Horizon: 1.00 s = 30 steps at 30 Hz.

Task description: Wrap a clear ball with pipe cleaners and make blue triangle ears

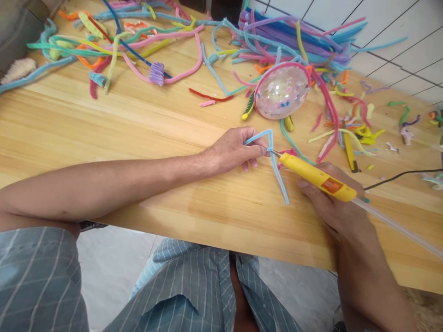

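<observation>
My left hand [235, 150] pinches a light blue pipe cleaner [277, 168], bent into a loop, against the wooden table [121, 133]. My right hand [328, 198] grips a yellow pen-style glue gun [316, 176]. Its metal tip touches the pipe cleaner right beside my left fingertips. A clear glue stick [398, 226] trails from the back of the tool, and a black cord [401, 175] runs off to the right.
A clear confetti-filled ball [281, 92] ringed by a pink pipe cleaner [328, 106] lies just beyond my hands. Many coloured pipe cleaners [287, 39] and cut scraps [360, 133] cover the far and right parts of the table. The table's front edge is at my lap.
</observation>
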{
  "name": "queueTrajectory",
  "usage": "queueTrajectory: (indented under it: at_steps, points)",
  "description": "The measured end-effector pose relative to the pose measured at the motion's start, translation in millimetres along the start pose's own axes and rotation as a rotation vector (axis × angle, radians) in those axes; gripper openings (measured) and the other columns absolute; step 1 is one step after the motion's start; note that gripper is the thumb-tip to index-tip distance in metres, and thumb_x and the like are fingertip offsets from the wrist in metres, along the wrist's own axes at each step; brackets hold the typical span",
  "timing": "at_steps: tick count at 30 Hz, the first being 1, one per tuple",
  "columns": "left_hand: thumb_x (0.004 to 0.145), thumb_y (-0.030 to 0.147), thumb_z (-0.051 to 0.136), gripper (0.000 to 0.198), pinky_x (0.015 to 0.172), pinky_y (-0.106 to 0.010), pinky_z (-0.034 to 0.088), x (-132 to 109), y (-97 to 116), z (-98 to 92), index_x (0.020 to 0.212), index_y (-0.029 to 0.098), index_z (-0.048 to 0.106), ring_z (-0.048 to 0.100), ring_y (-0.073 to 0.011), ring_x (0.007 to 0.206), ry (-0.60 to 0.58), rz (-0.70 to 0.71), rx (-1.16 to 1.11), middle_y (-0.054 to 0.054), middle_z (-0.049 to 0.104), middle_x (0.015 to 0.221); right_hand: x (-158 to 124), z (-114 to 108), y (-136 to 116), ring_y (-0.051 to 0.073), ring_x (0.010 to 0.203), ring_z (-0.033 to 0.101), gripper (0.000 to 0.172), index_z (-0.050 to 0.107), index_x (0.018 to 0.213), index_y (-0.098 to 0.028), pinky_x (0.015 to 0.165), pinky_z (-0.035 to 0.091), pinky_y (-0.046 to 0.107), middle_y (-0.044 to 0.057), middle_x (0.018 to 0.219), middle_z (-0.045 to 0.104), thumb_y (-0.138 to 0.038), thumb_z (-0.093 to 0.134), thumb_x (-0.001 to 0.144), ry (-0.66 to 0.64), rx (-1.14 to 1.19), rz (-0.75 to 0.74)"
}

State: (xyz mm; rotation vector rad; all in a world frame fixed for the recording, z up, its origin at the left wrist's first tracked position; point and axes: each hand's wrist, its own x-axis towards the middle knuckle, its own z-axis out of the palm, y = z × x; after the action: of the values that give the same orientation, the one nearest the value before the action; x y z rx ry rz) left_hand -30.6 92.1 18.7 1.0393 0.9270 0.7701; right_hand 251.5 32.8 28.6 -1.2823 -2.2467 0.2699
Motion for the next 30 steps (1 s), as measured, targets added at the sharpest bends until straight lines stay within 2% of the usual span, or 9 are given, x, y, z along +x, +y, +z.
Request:
queueTrajectory:
  at_steps: [16, 24, 30]
  points:
    - [0.09, 0.004, 0.073, 0.014, 0.054, -0.016, 0.049, -1.1, 1.7, 0.4, 0.083, 0.014, 0.067, 0.064, -0.0059, 0.055, -0.004, -0.005, 0.006, 0.003, 0.071, 0.067, 1.1, 0.6, -0.8, 0.018, 0.074, 0.067, 0.011, 0.062, 0.099, -0.029, 0.067, 0.052, 0.031, -0.004, 0.086, 0.067, -0.029, 0.073, 0.101, 0.001, 0.006, -0.038]
    - [0.089, 0.004, 0.075, 0.016, 0.05, -0.018, 0.046, -0.9, 2.4, 0.9, 0.08, 0.014, 0.066, 0.061, -0.0058, 0.053, 0.004, -0.006, 0.019, 0.005, 0.066, 0.065, 0.8, 0.7, -2.1, 0.022, 0.072, 0.067, 0.012, 0.063, 0.096, -0.03, 0.066, 0.054, 0.036, -0.003, 0.083, 0.068, -0.033, 0.074, 0.102, 0.013, 0.008, -0.02]
    - [0.088, 0.004, 0.076, 0.016, 0.05, -0.019, 0.046, -2.0, 4.0, 1.5, 0.08, 0.014, 0.067, 0.059, -0.006, 0.053, 0.005, -0.012, 0.02, 0.005, 0.065, 0.064, 2.1, 0.2, -1.4, 0.021, 0.071, 0.068, 0.012, 0.063, 0.095, -0.029, 0.065, 0.054, 0.033, -0.003, 0.082, 0.068, -0.032, 0.073, 0.101, 0.025, -0.033, -0.07]
